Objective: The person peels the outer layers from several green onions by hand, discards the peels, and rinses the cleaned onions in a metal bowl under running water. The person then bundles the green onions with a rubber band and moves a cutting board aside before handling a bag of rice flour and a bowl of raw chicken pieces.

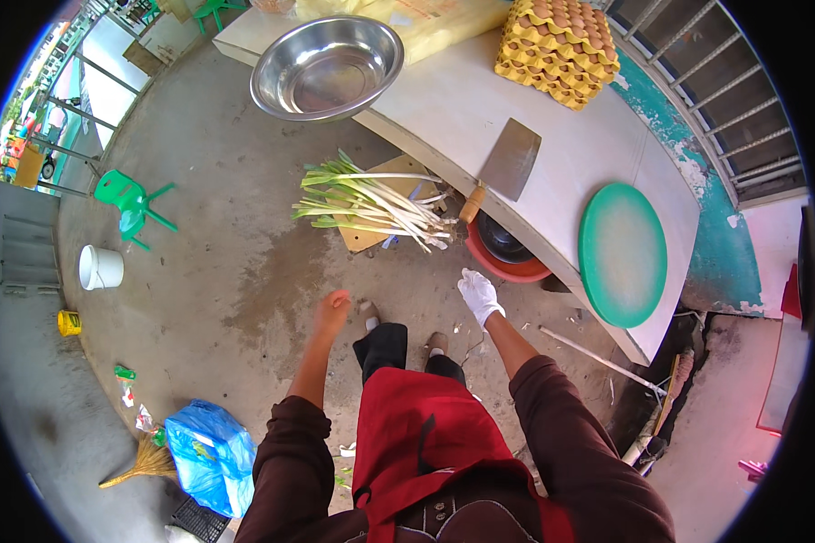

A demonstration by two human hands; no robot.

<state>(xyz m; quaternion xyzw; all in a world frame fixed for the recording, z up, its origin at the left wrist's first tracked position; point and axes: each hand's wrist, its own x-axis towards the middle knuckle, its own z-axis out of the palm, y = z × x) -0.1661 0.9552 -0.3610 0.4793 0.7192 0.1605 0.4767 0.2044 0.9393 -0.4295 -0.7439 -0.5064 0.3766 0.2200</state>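
Observation:
My left hand (333, 312) is bare, loosely curled and blurred, held over the concrete floor with nothing visible in it. My right hand (479, 293) wears a white glove and is curled below the counter's edge; whether it holds anything cannot be told. Ahead of both hands, a bunch of green onions (380, 200) lies across a tan board (353, 239). A cleaver (513, 159) rests on the white counter (441, 129), its wooden handle jutting past the edge. Beneath it, a red basin (509, 271) holds a black bowl (502, 241). A round green-rimmed board (623, 254) lies on the counter to the right.
A steel basin (326, 71) overhangs the counter's far left end, and stacked egg trays (560, 47) stand farther back. At the left are a green plastic chair (125, 200), a white bucket (102, 267) and a blue plastic bag (210, 455). A pale pole (598, 358) lies low at right.

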